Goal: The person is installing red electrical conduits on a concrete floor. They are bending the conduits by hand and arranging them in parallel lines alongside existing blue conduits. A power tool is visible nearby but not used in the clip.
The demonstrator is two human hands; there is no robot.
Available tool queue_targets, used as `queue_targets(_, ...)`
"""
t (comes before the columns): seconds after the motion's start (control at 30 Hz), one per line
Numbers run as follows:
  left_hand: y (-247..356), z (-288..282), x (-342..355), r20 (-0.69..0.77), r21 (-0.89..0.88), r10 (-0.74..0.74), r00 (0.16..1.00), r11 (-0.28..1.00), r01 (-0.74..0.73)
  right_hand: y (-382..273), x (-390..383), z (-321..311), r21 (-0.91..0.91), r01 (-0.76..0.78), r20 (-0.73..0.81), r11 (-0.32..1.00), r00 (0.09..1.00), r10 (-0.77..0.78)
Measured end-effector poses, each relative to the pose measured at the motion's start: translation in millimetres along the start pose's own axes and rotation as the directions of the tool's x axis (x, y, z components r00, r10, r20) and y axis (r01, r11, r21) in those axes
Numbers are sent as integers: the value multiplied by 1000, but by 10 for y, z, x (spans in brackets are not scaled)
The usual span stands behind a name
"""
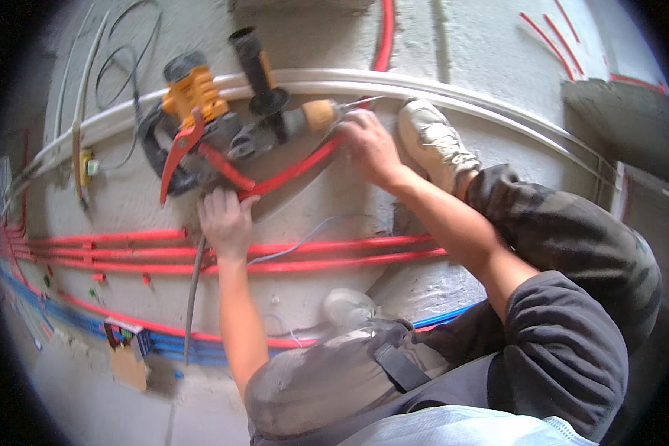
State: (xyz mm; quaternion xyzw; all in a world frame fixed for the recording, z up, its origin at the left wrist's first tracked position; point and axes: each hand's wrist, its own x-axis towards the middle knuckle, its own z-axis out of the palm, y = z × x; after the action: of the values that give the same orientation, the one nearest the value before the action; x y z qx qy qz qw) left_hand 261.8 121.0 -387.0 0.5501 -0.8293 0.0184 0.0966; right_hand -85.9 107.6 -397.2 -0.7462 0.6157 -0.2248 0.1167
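Note:
A curved red conduit pipe (297,172) runs between my two hands. My left hand (227,223) is closed on its lower left end. My right hand (372,145) grips the upper right end, close to the tip of a drill. A thin grey rod (195,297) slants down from beneath my left hand; whether the hand also holds it is hidden. Just beyond my hands lies a yellow and black rotary hammer drill (197,93) with a side handle (254,63). Red-handled pipe cutters (178,160) rest against the drill's near side.
Several red conduits (327,249) cross the floor under my arms, with blue pipes (171,346) nearer. White pipes (453,97) run behind the drill. My shoe (431,137) stands right of my right hand. A small open box (130,349) sits lower left.

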Motion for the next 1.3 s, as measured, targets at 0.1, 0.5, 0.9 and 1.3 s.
queue_targets(0.1, 7, 7, 44, -46, 19, 18, 999, 1000, -17, 76, 36, -44, 75, -3, 30, 997, 1000, 1)
queue_targets(0.5, 28, 66, -28, -14, 38, 89, 996, 995, -88, 236, 97, -178, -148, 177, 8, 973, 984, -178)
queue_targets(0.9, -77, 185, 129, -35, 129, 132, 991, 984, -126, 228, 83, 145, -82, 224, 139, 971, 968, -211)
queue_targets(1.3, 149, 122, -133, -23, 138, 52, 998, 989, -49, -15, 117, 17, -87, 183, 88, 979, 981, -175)
